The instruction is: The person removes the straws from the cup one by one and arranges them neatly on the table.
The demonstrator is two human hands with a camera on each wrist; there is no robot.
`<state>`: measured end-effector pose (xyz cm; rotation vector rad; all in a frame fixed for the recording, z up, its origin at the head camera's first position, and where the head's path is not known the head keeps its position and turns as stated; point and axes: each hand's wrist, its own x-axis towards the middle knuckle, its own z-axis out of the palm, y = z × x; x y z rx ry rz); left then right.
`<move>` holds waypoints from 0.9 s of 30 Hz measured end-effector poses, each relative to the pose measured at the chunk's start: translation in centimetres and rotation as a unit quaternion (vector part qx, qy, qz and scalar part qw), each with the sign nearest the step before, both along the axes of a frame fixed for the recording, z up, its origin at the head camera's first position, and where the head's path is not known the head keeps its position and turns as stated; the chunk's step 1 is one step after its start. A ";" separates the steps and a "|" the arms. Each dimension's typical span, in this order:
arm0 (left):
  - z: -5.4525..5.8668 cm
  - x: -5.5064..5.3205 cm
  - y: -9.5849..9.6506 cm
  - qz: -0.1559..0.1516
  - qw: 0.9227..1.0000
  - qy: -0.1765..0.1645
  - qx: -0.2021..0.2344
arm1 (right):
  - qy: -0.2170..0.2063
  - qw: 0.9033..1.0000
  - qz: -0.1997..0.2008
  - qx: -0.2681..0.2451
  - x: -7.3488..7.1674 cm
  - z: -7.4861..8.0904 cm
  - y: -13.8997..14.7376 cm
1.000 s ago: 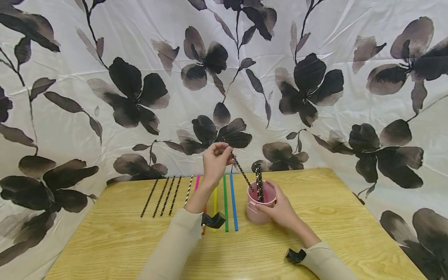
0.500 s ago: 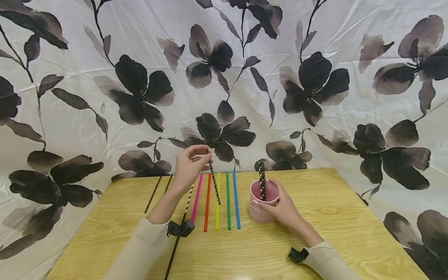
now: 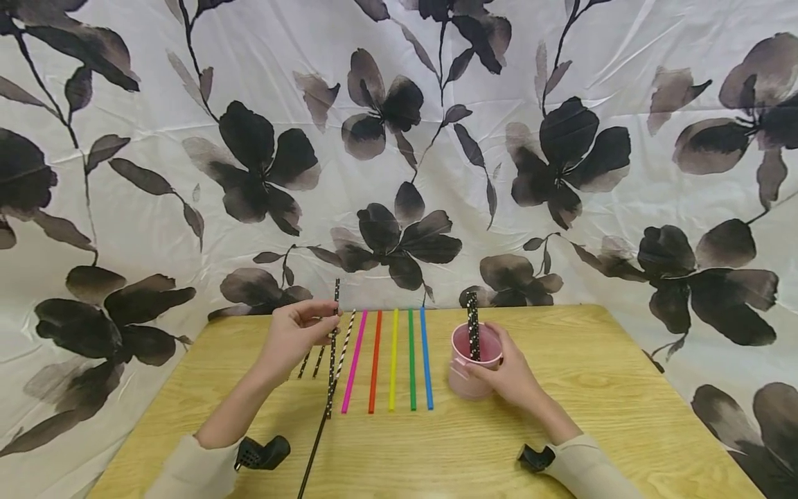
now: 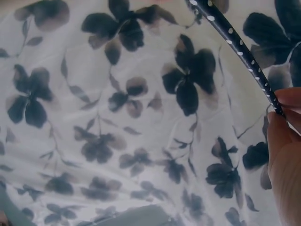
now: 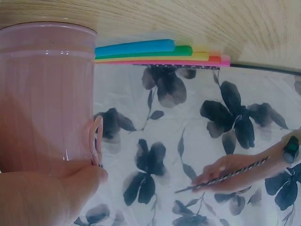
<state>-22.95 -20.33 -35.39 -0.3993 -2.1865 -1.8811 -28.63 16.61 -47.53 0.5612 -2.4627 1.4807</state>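
My left hand pinches a black paper straw with white dots between thumb and fingers. The straw stands nearly upright above the table, left of the coloured straws. Close up in the left wrist view, the fingertips grip this dotted straw. My right hand holds a small pink bucket by its side; its handle shows in the right wrist view. Black dotted straws stand in the bucket. More dotted straws lie behind my left hand, partly hidden.
A row on the wooden table holds a black-and-white striped straw, then magenta, red, yellow, green and blue straws. A thin dark line runs to the front edge. Floral cloth hangs behind.
My left hand has moved left and down from above the bucket, carrying the dotted straw, which has turned more upright. The right hand stays on the bucket.
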 end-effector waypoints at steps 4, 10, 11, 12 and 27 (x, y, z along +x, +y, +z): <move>-1.0 1.3 -1.7 0.008 0.999 -0.033 -0.030 | 0.001 1.000 -0.002 0.005 -0.1 0.2 -0.1; -2.4 3.3 -3.9 -0.008 0.994 -0.088 -0.066 | 0.000 1.000 0.000 -0.003 -0.2 -0.1 0.0; -2.6 3.6 -4.1 -0.010 0.993 -0.097 -0.067 | 0.001 1.000 0.000 -0.002 -0.2 -0.1 0.0; -3.1 3.8 -4.5 -0.011 0.992 -0.106 -0.068 | 0.001 1.000 -0.002 -0.003 -0.2 -0.2 -0.1; -9.9 3.6 -7.2 0.003 0.977 -0.198 -0.084 | -0.002 1.000 -0.002 -0.003 -0.1 -0.1 0.0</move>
